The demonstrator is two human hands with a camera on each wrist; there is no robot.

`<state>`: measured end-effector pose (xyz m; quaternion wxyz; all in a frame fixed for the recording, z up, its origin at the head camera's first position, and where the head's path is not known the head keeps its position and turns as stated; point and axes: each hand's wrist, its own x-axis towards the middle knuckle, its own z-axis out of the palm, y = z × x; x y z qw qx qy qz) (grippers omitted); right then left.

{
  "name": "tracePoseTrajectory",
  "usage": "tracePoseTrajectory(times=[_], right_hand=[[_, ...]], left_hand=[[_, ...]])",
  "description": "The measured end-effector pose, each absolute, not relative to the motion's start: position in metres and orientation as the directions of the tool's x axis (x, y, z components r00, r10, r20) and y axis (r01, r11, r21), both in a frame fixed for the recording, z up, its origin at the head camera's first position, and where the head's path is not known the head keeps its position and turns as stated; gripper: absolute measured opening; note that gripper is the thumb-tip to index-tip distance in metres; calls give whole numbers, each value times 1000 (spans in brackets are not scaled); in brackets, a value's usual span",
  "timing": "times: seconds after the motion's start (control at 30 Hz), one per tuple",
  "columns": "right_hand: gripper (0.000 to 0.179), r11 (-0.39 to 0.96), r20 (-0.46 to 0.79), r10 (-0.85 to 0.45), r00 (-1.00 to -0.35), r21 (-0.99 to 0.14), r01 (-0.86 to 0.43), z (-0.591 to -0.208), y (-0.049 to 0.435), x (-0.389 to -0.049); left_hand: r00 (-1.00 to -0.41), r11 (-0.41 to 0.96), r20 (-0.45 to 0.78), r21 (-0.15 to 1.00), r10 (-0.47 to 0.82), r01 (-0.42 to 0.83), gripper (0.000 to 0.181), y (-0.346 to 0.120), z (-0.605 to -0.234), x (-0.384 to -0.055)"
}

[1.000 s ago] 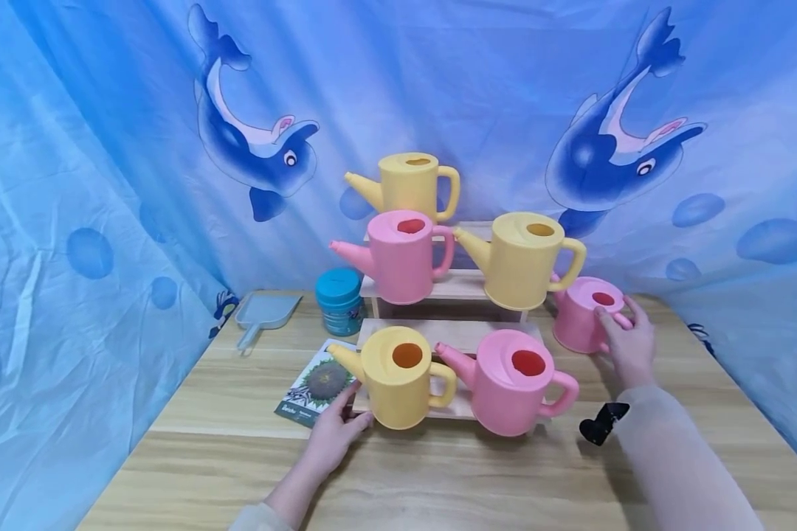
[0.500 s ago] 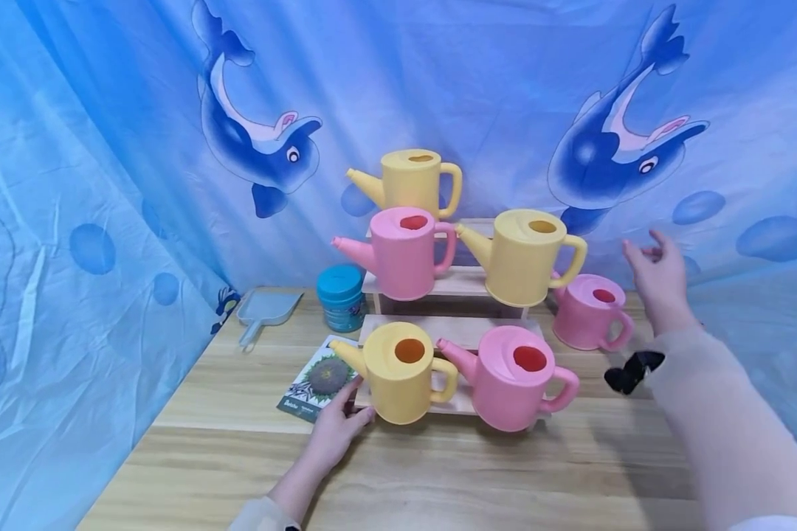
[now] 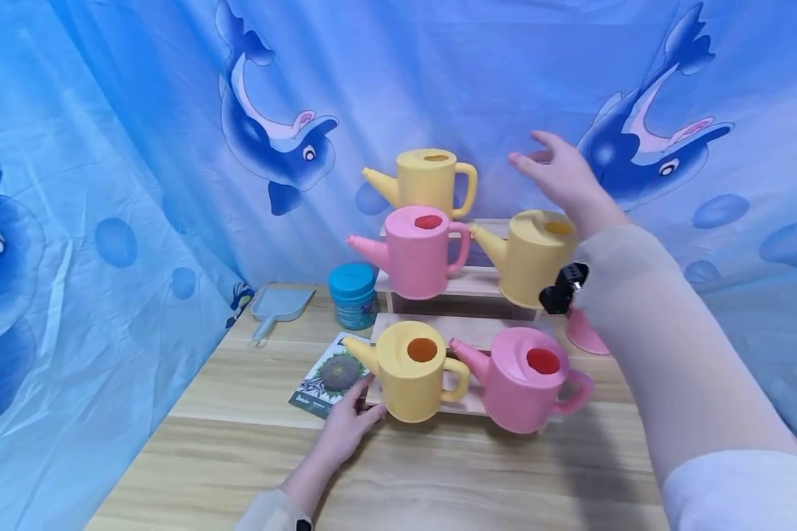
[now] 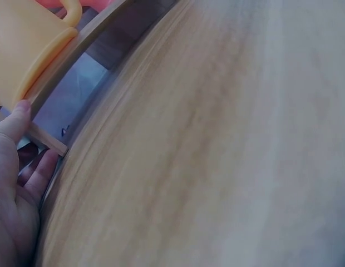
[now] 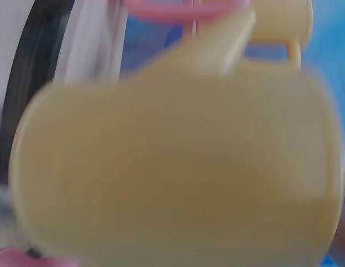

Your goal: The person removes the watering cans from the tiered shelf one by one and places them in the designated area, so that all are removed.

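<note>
My left hand point(image 3: 345, 428) grips the left end of the stepped wooden stand point(image 3: 452, 332), thumb near the base of a yellow watering can point(image 3: 405, 387) on the lowest step. Beside that can stands a pink watering can point(image 3: 519, 394). My right hand point(image 3: 561, 173) is raised and holds nothing, fingers loosely bent, above the middle step's yellow watering can point(image 3: 530, 258). This can point(image 5: 178, 167) fills the right wrist view. Left of it stands another pink watering can point(image 3: 415, 258). The top step bears a yellow watering can point(image 3: 425, 184). My right sleeve mostly hides a pink watering can point(image 3: 586, 335) on the table.
Left of the stand are a turquoise-lidded jar point(image 3: 353, 295), a light blue dustpan point(image 3: 279, 306) and a packet with a flower picture point(image 3: 325, 376). The wooden table point(image 3: 239, 435) extends in front. A blue dolphin-print curtain point(image 3: 438, 74) hangs behind.
My right hand has let go of the pink watering can on the table at the right, then risen and moved left over the stand. The left hand has stayed at the stand.
</note>
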<state>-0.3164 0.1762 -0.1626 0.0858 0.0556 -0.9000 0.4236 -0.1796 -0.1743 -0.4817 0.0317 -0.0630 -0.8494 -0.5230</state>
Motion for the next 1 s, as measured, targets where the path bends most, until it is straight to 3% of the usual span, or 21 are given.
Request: tracePoseTrajectory(times=[0.4,1.0], right_hand=[[89,682,219,-208,-953,-666,-302,-170,109,-343],[99,653,135,-192,-972,-722,-230,-173,91,-355]], left_hand=[[-988,445,127,883,87,153,66,-176,-482,-180],[-985,456,146,873,91,172,66,-175,-480,-180]])
